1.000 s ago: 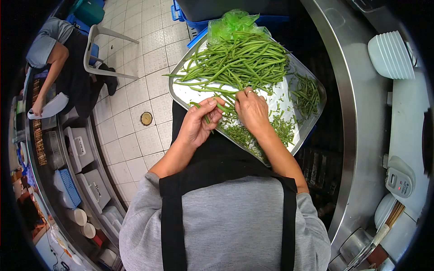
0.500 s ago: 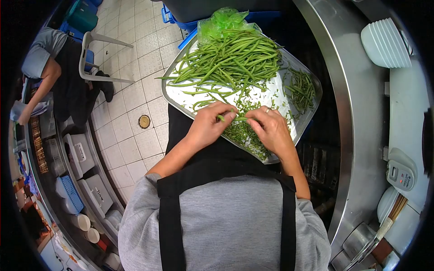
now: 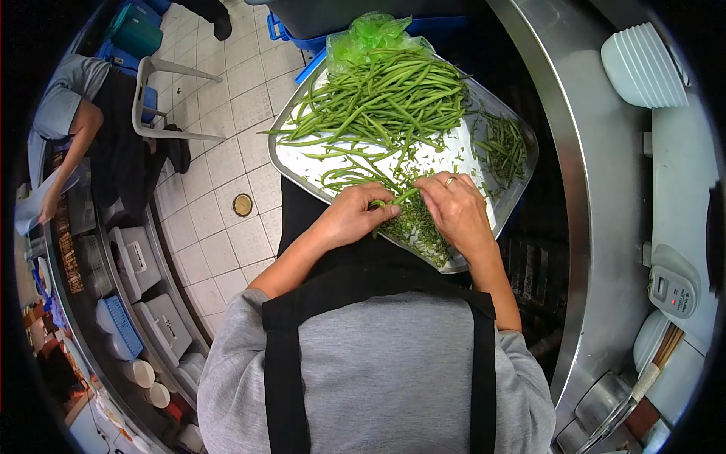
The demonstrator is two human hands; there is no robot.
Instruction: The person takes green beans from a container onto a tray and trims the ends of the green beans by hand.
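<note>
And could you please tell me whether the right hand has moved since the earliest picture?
Yes: judged against the round floor drain, the right hand has moved rightward and down the picture.

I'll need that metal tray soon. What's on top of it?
The metal tray holds a heap of green beans, small green trimmings, and thin, darker pieces at right. The surface beneath the heap is covered; a green plastic bag hides part of the far rim.

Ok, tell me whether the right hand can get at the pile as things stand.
Likely yes: the right hand is near the pile, with nothing tall between them on the tray. It seems to pinch a bean the left hand holds too, so may need freeing.
</note>
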